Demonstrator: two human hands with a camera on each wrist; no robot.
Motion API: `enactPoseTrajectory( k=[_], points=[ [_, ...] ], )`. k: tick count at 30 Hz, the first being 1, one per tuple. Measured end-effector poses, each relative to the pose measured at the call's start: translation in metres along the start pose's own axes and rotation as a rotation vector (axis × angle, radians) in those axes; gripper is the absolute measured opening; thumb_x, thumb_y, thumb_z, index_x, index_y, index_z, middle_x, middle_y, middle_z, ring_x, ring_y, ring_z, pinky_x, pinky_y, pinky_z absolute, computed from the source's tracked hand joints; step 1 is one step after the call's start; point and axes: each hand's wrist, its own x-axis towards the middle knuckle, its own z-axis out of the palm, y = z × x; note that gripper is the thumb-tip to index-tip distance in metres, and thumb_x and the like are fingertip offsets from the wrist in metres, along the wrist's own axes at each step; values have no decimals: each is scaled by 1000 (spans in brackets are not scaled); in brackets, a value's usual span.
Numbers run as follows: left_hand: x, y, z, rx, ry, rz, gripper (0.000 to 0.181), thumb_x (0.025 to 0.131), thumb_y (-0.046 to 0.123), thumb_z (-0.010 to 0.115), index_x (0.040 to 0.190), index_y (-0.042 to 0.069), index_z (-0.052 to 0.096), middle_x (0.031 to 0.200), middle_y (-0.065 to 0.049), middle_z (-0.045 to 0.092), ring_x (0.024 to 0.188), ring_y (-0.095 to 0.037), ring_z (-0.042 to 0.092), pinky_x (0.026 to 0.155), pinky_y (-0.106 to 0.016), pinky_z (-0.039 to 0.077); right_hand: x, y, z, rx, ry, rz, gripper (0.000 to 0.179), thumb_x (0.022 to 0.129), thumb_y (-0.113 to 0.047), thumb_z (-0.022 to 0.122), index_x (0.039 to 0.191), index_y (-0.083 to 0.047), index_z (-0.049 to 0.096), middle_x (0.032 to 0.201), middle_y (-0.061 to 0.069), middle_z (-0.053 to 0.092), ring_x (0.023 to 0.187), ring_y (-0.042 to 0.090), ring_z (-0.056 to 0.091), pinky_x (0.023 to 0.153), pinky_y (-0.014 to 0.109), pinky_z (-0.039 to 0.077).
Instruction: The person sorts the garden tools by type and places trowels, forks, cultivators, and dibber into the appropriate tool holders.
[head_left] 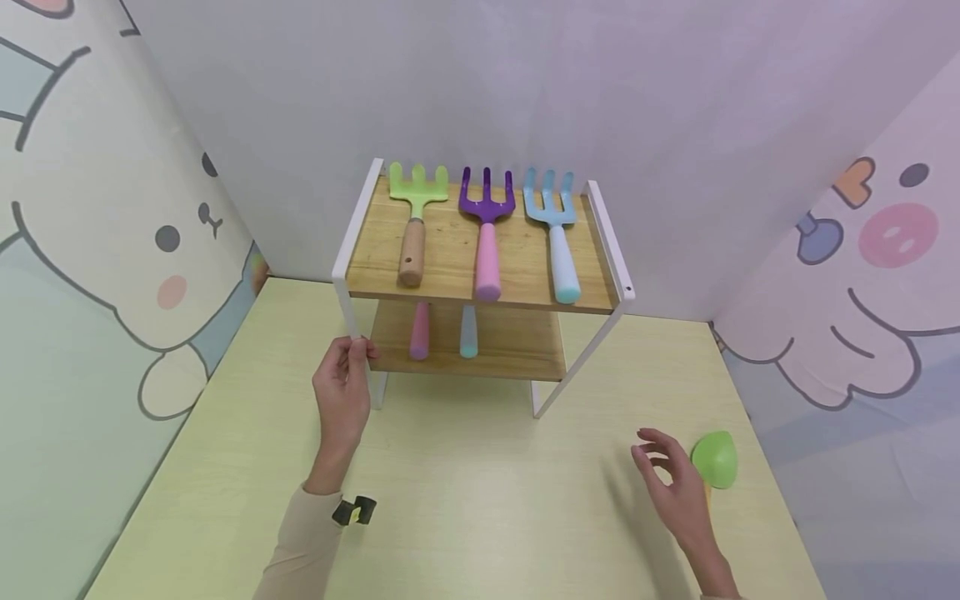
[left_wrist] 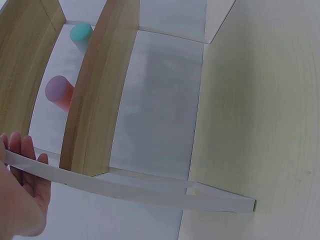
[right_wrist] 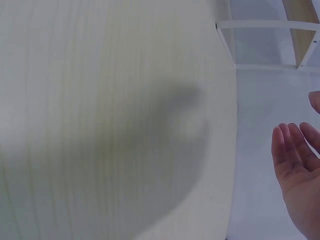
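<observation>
My left hand (head_left: 342,396) grips the left front leg of a two-tier shelf rack (head_left: 450,258) with white frame and wooden boards. The left wrist view shows its fingers (left_wrist: 27,145) around the white leg (left_wrist: 125,190). On the top board lie a green hand fork (head_left: 417,193) with wooden handle, a purple hand fork (head_left: 487,250) with pink handle and a light blue hand fork (head_left: 558,242). My right hand (head_left: 675,492) hovers at the right, fingers loosely bent, holding nothing. Beside it lies a green-headed tool (head_left: 715,460), its orange handle partly hidden by the hand.
On the lower board (head_left: 517,350), a pink handle (head_left: 420,333) and a pale blue handle (head_left: 468,333) stick out; their heads are hidden under the top board. The light wooden table (head_left: 465,492) meets a grey back wall (head_left: 480,83) and side walls printed with cartoon animals.
</observation>
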Motion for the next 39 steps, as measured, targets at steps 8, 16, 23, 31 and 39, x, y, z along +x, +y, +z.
enactPoseTrajectory(
  k=[8, 16, 23, 31, 39],
  points=[
    [0, -1, -1, -1, -8, 4, 27, 109, 8, 50, 99, -15, 60, 90, -13, 66, 85, -17, 66, 77, -22, 51, -11, 37, -7, -107, 34, 125, 30, 96, 3, 69, 125, 1, 65, 115, 16, 69, 94, -1, 62, 82, 9, 48],
    [0, -3, -1, -9, -12, 12, 27, 109, 8, 50, 98, -15, 59, 90, -21, 64, 85, -16, 66, 78, -22, 51, -22, 52, -21, -167, 43, 208, 31, 99, -9, 70, 127, 0, 64, 118, 15, 69, 93, -12, 60, 79, 6, 48],
    [0, -1, 0, -10, -10, 10, 26, 109, 7, 50, 98, -16, 59, 91, -27, 62, 84, -17, 66, 79, -22, 51, -30, 56, -34, -215, 57, 273, 33, 98, -11, 71, 127, 1, 63, 119, 19, 68, 89, -13, 58, 76, 5, 47],
    [0, 0, 0, -14, -8, 10, 26, 109, 6, 50, 98, -15, 60, 89, -26, 63, 83, -17, 66, 77, -22, 51, -40, 65, -49, -262, 70, 349, 31, 97, -10, 71, 126, -2, 65, 116, 15, 68, 84, -14, 57, 72, 6, 47],
    [1, -1, 1, -19, -8, 17, 26, 109, 6, 50, 97, -16, 59, 88, -24, 63, 83, -15, 65, 76, -21, 51, -50, 70, -61, -273, 98, 446, 30, 95, -8, 70, 124, -2, 66, 108, 4, 70, 79, -14, 57, 67, 9, 49]
  ],
)
